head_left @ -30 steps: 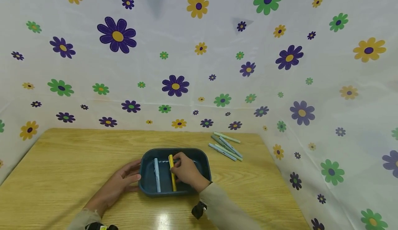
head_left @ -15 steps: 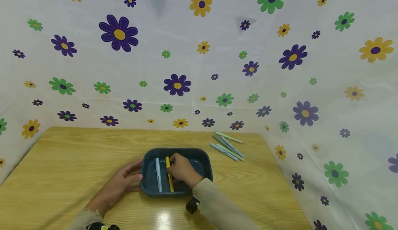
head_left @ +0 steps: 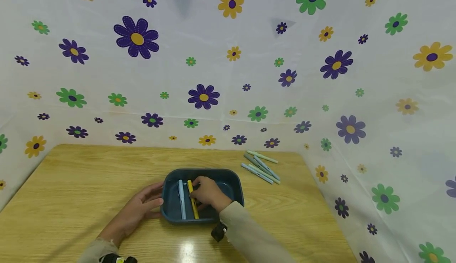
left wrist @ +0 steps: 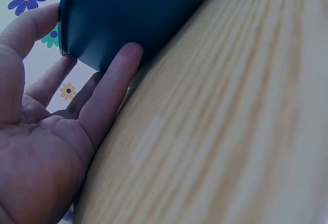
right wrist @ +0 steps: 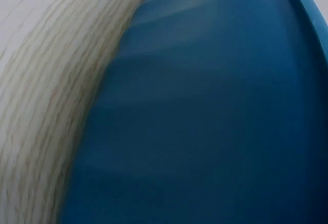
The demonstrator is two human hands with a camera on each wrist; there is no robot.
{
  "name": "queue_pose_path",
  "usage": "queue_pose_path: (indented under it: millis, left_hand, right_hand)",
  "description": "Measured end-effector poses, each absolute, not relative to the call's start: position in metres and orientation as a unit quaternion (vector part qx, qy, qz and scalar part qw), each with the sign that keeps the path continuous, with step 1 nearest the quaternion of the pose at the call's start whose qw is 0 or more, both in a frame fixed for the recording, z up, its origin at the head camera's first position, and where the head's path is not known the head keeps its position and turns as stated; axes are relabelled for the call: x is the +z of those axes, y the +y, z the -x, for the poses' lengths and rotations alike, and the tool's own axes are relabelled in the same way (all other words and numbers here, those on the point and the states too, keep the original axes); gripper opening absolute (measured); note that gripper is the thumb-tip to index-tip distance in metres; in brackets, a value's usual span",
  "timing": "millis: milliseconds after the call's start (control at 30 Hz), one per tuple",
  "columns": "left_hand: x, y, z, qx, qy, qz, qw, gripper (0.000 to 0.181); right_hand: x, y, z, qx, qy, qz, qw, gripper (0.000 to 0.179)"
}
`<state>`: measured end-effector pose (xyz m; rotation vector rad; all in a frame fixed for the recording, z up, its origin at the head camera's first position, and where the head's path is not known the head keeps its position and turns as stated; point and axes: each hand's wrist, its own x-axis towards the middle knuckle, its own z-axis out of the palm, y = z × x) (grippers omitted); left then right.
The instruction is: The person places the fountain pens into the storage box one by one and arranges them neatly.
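Note:
A dark blue tray [head_left: 228, 220] sits on the wooden table in the head view. Inside it a yellow pen [head_left: 195, 210] slants slightly, pinched near its upper part by my right hand [head_left: 211, 195]. Just left of it, roughly parallel, lies a light blue pen [head_left: 182, 200], apart from the yellow one. My left hand [head_left: 137, 211] touches the tray's left end with fairly straight fingers, as the left wrist view confirms against the tray wall [left wrist: 123, 19]. Only the tray's outer side [right wrist: 195, 111] fills the right wrist view; the right hand is hidden there.
Several pale blue and green pens [head_left: 263, 169] lie in a loose, overlapping heap on the table [head_left: 107, 176] at the back right. A white flower-patterned sheet [head_left: 171, 69] hangs behind the table and along its sides.
My right hand has shifted the yellow pen left inside the tray, closer to the light blue pen, and the pen now tilts more. The left hand stays at the tray.

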<state>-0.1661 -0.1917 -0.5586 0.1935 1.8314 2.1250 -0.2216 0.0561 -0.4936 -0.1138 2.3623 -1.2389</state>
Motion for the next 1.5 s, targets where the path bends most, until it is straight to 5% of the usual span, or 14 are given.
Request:
queue_pose_path:
  millis: [933, 1200, 1500]
  left_hand:
    - [-0.552, -0.186, 0.171, 0.738, 0.652, -0.054, 0.166, 0.068]
    - [-0.552, -0.187, 0.165, 0.734, 0.658, -0.049, 0.165, 0.069]
    - [-0.555, -0.188, 0.164, 0.737, 0.654, -0.038, 0.163, 0.067]
  right_hand:
    - [-0.486, 0.051, 0.220, -0.480, 0.843, 0.022, 0.243, 0.027]
    - [-0.462, 0.081, 0.213, -0.466, 0.847, 0.111, 0.231, 0.042]
    - [-0.429, 0.151, 0.219, -0.460, 0.851, 0.184, 0.176, 0.038]
